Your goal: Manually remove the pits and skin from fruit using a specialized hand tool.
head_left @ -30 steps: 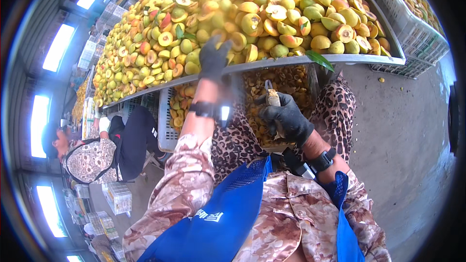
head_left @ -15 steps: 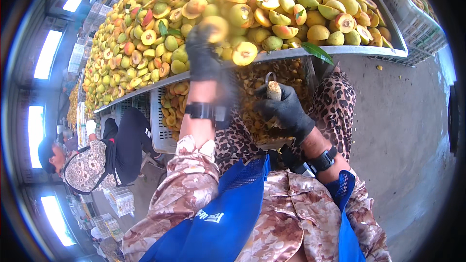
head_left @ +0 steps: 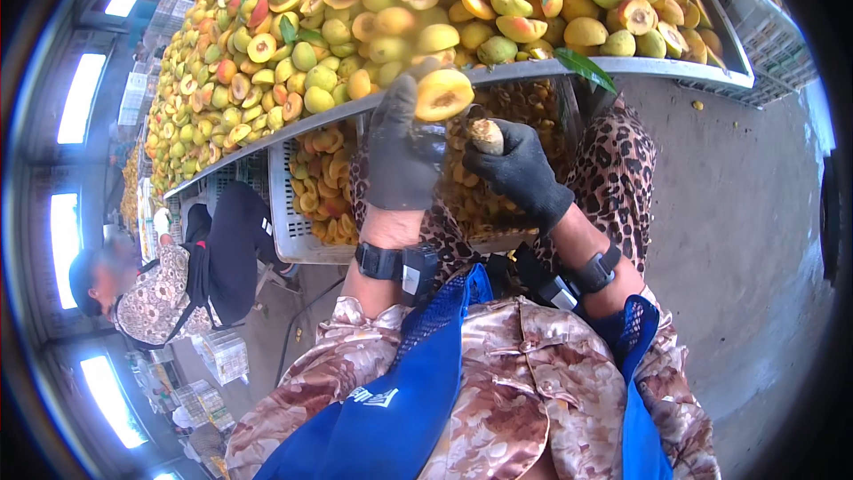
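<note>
My left hand [head_left: 400, 147], in a dark glove, grips a halved yellow peach [head_left: 444, 96] with its cut face turned toward my right hand. A brown hollow shows in that face. My right hand [head_left: 524, 173], also gloved, is closed around a tool with a short, pale, worn handle [head_left: 486, 136]. The tool's thin metal end is close to the peach half and mostly hidden. Both hands are above a white crate [head_left: 286, 229] that stands between my knees and holds peach pieces. Just beyond them runs the metal rim of a large tray [head_left: 613, 68].
The tray carries a big heap of peach halves [head_left: 306, 58], with a green leaf [head_left: 585, 69] at its edge. More white crates [head_left: 755, 22] stand at the far right. At the left a person [head_left: 191, 276] sits beside the tray. Grey concrete floor [head_left: 729, 231] lies to the right.
My left hand has come back from the heap toward me, bringing the peach half beside the tool. My right hand has shifted slightly left and turned, still gripping the tool.
</note>
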Tool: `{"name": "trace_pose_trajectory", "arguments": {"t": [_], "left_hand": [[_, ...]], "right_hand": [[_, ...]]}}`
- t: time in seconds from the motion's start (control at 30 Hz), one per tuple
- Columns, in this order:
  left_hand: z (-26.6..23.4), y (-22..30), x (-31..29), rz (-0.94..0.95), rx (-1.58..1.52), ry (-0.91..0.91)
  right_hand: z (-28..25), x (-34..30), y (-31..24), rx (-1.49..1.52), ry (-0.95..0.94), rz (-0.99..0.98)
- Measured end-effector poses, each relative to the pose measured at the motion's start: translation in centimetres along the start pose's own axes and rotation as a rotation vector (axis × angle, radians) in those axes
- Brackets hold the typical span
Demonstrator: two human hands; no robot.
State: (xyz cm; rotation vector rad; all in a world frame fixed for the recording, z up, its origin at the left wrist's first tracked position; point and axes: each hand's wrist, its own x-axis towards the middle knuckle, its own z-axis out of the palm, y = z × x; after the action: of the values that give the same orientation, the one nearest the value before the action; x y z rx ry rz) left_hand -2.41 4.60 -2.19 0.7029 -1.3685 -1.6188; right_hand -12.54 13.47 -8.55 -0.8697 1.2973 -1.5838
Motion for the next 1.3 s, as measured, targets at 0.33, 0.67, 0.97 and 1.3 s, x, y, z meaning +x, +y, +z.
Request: {"name": "trace_pose_trajectory", "arguments": {"t": [0.33, 0.67, 0.97, 1.3], "left_hand": [[-0.2, -2.2, 0.0, 0.466, 0.743, -0.196], [-0.6, -4.1, -0.2, 0.287, 0.752, -0.222], [2.6, 0.1, -0.9, 0.227, 0.435, -0.316], [3.8, -0.1, -1.6, 0.035, 0.275, -0.166]], "right_hand": [[-0.2, 0.0, -0.6, 0.016, 0.014, 0.059], [0.7, -1.2, 0.7, 0.145, 0.022, -0.065], [-0.3, -1.0, 0.3, 0.124, -0.001, -0.019], [-0.3, -1.0, 1.0, 0.031, -0.063, -0.007]]}}
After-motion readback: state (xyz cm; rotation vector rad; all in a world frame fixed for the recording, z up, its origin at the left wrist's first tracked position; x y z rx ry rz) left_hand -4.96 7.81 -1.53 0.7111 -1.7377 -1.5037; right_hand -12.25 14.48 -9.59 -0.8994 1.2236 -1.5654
